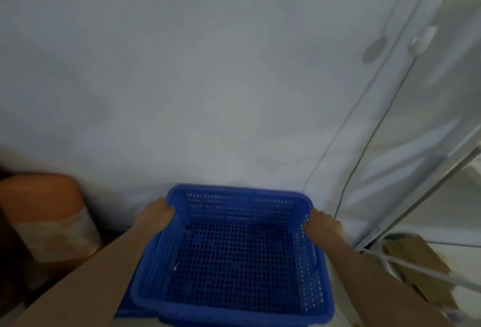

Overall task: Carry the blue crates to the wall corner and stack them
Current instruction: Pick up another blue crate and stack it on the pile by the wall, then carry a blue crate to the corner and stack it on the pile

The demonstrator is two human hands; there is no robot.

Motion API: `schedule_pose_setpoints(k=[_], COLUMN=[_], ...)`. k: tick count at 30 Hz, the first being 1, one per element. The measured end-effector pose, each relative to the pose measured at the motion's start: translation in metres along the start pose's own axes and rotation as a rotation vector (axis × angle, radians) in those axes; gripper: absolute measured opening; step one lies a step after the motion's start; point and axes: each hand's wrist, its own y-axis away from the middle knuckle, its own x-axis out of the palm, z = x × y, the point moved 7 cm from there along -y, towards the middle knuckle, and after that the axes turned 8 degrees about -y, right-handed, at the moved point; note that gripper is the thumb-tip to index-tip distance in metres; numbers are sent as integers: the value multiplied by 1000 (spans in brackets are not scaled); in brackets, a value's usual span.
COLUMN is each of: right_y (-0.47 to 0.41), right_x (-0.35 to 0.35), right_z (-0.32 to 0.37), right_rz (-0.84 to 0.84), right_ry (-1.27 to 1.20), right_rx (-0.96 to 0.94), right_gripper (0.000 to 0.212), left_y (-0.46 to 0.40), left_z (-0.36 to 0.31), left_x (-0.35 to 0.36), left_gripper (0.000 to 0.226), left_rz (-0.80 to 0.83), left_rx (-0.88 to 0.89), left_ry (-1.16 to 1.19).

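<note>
Blue crate (234, 254): perforated plastic, empty, upright, held close before the white wall (182, 79). A second blue rim (125, 312) shows beneath its near left corner.
Left hand (156, 216): grip clenched on the crate's left rim.
Right hand (324, 225): grip clenched on the right rim.
Orange container (44, 209): left of the crate.
Cardboard (419, 264), metal frame (416, 209): right of the crate.

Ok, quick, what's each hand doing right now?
Left hand: closed on the left rim of the blue crate.
Right hand: closed on the crate's right rim.
</note>
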Motion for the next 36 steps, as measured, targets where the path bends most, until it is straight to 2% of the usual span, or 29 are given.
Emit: schedule_pose_setpoints(k=[2,6,11,16,19,21,28,36], right_y=[20,64,131,212,259,290,374,461], right_x=[-31,-98,-157,-159,-150,-145,-165,-203], right_z=[10,32,42,39,30,23,-48,-186], right_rz=[-35,-138,-243,-268,-286,-284,-338,-419], right_ry=[13,68,48,76,61,58,-4,-93], right_rx=[-50,-141,-149,-126,-118,-102,7,119], right_gripper=[29,29,33,29,24,25,31,35], left_y=[26,76,131,181,210,229,291,402], left_z=[-16,-40,-48,-38,-36,-37,-87,-224], left_x=[-31,-85,-126,-135,-133,-129,-121,-71], left_gripper=[21,26,15,29,17,18,26,27], left_rz=[-23,-74,-156,-179,-163,-146,-138,-103], left_rx=[55,178,256,327,387,423,518,708], left_ry=[-31,-29,-63,-61,-76,-86,-98,-101])
